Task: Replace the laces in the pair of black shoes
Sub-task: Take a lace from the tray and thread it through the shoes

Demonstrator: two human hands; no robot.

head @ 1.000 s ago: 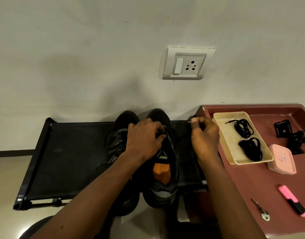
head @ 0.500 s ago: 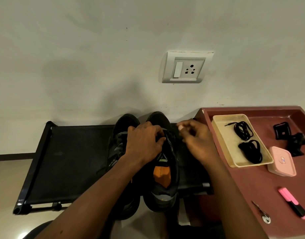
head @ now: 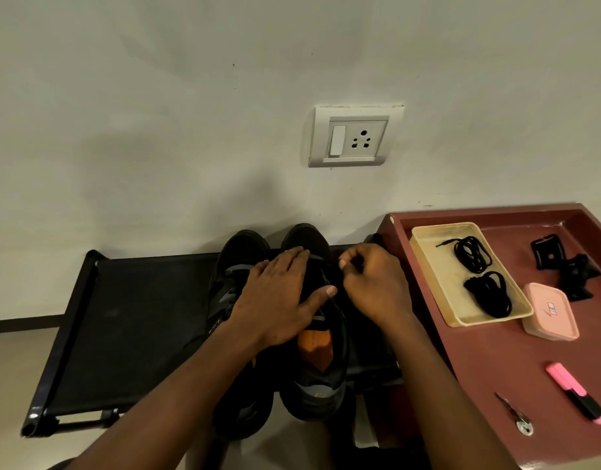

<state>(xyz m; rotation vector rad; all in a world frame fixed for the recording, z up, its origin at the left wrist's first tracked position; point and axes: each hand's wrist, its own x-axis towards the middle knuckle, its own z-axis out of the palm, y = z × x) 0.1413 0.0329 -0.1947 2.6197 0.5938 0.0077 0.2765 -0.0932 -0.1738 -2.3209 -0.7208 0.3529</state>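
Black shoes (head: 312,395) stand side by side on a black fabric rack (head: 129,320) with a tube frame, toes to the wall. They are matte with grey panels, and the right-hand one shows an orange lining (head: 314,347).

Half a second ago the left hand (head: 278,296) had its fingers curled at that shoe's tongue. Now it lies flat across the shoe with its fingers straight. The right hand (head: 373,286), which was out near the tray a second ago, has come in beside the shoe. Its fingers are curled, and thumb and forefinger pinch a thin black lace (head: 327,283).

On the glossy red-brown table (head: 496,368) sits a cream plastic tray (head: 438,286). It holds two coiled black laces (head: 472,254). Just beside it lie a rounded pink box (head: 550,312), a pink highlighter (head: 577,393) and a small metal key (head: 516,415).
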